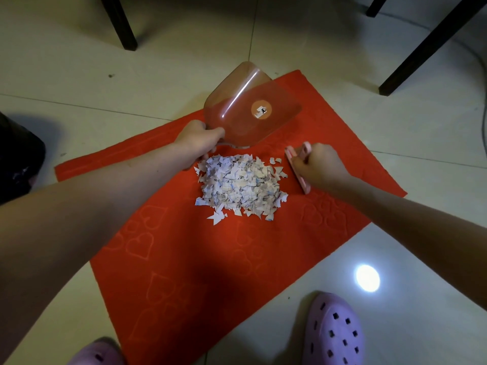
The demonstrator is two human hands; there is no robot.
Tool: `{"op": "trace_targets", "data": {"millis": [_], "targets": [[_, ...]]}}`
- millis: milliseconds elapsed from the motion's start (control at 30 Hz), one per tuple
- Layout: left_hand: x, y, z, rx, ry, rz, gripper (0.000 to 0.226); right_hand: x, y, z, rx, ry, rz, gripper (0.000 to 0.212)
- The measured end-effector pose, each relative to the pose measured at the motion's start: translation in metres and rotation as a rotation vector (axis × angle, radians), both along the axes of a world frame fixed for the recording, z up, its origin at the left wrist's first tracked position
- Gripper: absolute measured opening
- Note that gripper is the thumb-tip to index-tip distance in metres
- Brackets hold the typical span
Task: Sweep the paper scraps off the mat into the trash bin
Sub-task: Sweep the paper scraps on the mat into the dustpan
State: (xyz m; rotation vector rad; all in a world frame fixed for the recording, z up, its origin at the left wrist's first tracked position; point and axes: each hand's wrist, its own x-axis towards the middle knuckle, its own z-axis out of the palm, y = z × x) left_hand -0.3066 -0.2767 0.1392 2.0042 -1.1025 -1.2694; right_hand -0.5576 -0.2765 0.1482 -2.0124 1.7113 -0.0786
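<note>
Pale glossy floor tiles [79, 75] spread under everything, and on them a red felt mat embossed with hearts [184, 272] lies at a slant. Near its middle sits a heap of torn white paper scraps [241, 188], with a few loose bits strayed round the edges. The left hand [200, 138] has its fingers curled tight round the handle of a translucent pinkish plastic dustpan [250, 109], tipped up so that its underside and a round orange sticker [261, 109] face me. The fist swallows the handle, and I cannot tell whether the pan's near edge touches the mat, though it sits just beyond the far side of the heap. The right hand [319, 164] is closed in a fist round a small pink plastic hand brush [290, 156], which lies on the mat just right of the scraps. The hand covers most of it and no bristles show. At the left edge a dark glossy shape [18, 159] is cut off and too dim to identify. Two dark wooden furniture legs [123, 22] stand on the tiles beyond the mat, one to each side. Nearest me is a pair of lilac perforated clogs [333, 333], the left one mostly out of view. A bright spot of reflected light [367, 277] glares off a tile beside the mat.
</note>
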Motion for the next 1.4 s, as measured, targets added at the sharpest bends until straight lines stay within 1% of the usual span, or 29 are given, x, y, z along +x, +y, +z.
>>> {"op": "trace_targets", "data": {"millis": [67,100,167,233,300,433,500,567,633,700,733,800,900,1000,1100,1167,1233,1300,1400], "targets": [[0.001,-0.001,0.001,-0.004,-0.002,-0.003,0.016,0.003,-0.001,0.0,0.016,-0.131,0.011,0.033],[0.002,-0.001,0.002,-0.006,-0.002,-0.001,0.015,0.003,-0.002,0.001,-0.014,-0.181,0.008,0.03],[0.004,-0.001,0.002,-0.007,-0.005,0.005,0.015,0.0,-0.005,0.004,-0.104,-0.205,0.0,0.031],[0.006,0.0,0.001,-0.008,-0.002,0.01,0.015,-0.004,-0.011,0.008,-0.154,-0.186,-0.006,0.034],[0.007,-0.001,0.0,-0.006,-0.009,0.01,0.016,-0.003,-0.015,0.01,-0.175,-0.127,-0.01,0.036],[0.007,-0.003,0.0,-0.012,-0.022,0.01,0.017,0.007,-0.022,0.006,-0.144,0.055,0.016,0.04],[0.005,-0.003,0.0,-0.015,-0.015,0.013,0.018,0.012,-0.023,0.002,-0.121,0.103,0.034,0.043],[0.005,-0.003,0.0,-0.012,-0.012,0.017,0.018,0.017,-0.023,-0.002,-0.069,0.082,0.078,0.04],[0.006,-0.003,0.0,-0.007,-0.006,0.022,0.017,0.018,-0.02,-0.006,-0.01,-0.016,0.133,0.033],[0.008,-0.003,0.0,-0.006,-0.005,0.027,0.016,0.015,-0.019,-0.007,-0.023,-0.149,0.116,0.029],[0.009,-0.003,-0.001,-0.008,-0.005,0.032,0.016,0.014,-0.02,-0.007,-0.052,-0.174,0.1,0.029],[0.012,-0.003,-0.001,-0.014,-0.003,0.046,0.016,0.012,-0.022,-0.005,-0.105,-0.115,0.075,0.03],[0.013,-0.004,-0.003,-0.022,0.002,0.068,0.018,0.011,-0.028,-0.002,-0.177,0.055,0.036,0.034],[0.013,-0.005,-0.004,-0.027,0.007,0.078,0.019,0.015,-0.032,-0.006,-0.17,0.127,0.062,0.038],[0.014,-0.005,-0.004,-0.031,0.013,0.081,0.018,0.021,-0.03,-0.009,-0.077,0.094,0.16,0.037],[0.015,-0.006,-0.005,-0.035,0.016,0.088,0.018,0.023,-0.029,-0.007,-0.046,-0.009,0.194,0.033],[0.018,-0.007,-0.006,-0.041,0.018,0.1,0.018,0.022,-0.03,-0.003,-0.088,-0.111,0.189,0.032],[0.02,-0.008,-0.007,-0.044,0.023,0.118,0.017,0.02,-0.035,0.0,-0.157,-0.086,0.198,0.031],[0.021,-0.01,-0.008,-0.047,0.032,0.154,0.018,0.022,-0.043,-0.003,-0.21,0.036,0.192,0.031]]}}
